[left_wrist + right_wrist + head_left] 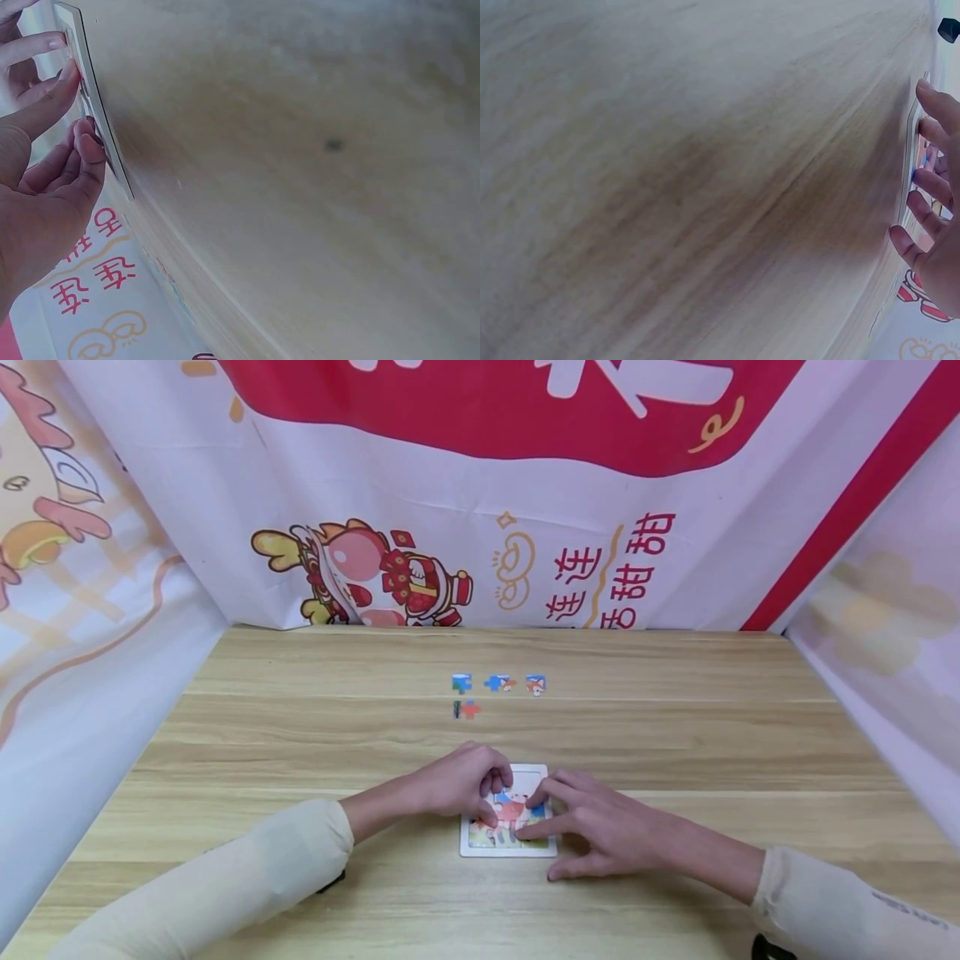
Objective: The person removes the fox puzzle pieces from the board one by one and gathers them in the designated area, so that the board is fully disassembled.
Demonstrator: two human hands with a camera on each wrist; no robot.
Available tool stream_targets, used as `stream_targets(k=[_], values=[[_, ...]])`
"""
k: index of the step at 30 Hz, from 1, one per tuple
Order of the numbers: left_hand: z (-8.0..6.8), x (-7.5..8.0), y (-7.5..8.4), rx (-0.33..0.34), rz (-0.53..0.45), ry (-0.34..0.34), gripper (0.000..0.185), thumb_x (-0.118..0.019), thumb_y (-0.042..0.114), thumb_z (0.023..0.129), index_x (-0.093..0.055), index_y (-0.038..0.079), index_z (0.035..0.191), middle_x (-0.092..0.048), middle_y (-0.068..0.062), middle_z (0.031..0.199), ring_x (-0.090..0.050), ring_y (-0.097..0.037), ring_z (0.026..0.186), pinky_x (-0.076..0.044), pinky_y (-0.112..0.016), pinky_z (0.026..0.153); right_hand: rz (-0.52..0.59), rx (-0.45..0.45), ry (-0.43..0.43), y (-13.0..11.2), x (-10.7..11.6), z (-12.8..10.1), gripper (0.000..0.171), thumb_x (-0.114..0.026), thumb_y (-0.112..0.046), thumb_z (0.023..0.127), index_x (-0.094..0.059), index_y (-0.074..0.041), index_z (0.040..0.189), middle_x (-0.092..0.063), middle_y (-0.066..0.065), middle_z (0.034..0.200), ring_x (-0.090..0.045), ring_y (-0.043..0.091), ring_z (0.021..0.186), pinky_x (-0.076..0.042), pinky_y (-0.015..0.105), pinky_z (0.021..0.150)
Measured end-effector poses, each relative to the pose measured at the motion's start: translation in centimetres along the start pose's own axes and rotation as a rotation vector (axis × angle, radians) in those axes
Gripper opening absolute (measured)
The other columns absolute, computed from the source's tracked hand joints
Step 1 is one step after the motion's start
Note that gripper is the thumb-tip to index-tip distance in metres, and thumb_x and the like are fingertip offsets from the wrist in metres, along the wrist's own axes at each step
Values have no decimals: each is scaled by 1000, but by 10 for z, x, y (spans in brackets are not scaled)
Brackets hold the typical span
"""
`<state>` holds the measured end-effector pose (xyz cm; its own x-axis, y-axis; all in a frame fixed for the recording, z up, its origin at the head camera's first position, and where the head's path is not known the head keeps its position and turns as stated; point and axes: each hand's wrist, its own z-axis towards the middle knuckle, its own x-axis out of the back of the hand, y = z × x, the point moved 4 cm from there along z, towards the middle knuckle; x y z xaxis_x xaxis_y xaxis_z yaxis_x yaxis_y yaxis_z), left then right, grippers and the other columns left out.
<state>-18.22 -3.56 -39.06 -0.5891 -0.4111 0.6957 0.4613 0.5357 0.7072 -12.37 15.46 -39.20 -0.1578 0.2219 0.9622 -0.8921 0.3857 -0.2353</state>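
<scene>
Sleeves, puzzle pieces in tray

A pale wood-grain desk runs back to a white fabric backdrop printed with a red panel, cartoon lion-dance figure and red Chinese characters; a left curtain and a flower-printed right curtain flank the desk.

the desk is free to both sides of the loose pieces — nearer, the hands block the way over the puzzle frame — a printed cloth walls off the back.
</scene>
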Motion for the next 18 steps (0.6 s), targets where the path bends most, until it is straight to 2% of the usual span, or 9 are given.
stream_targets(k=[18], values=[[1, 0, -2, 24, -43, -2, 37, -93, 1, 72, -64, 8, 94, -61, -1, 80, -55, -10, 69, -49, -21, 64, 21, -5, 11, 1, -2, 0, 49, -70, -57, 94, -69, -31, 136, -57, -1, 132, -46, 15, 119, -47, 42, 100]])
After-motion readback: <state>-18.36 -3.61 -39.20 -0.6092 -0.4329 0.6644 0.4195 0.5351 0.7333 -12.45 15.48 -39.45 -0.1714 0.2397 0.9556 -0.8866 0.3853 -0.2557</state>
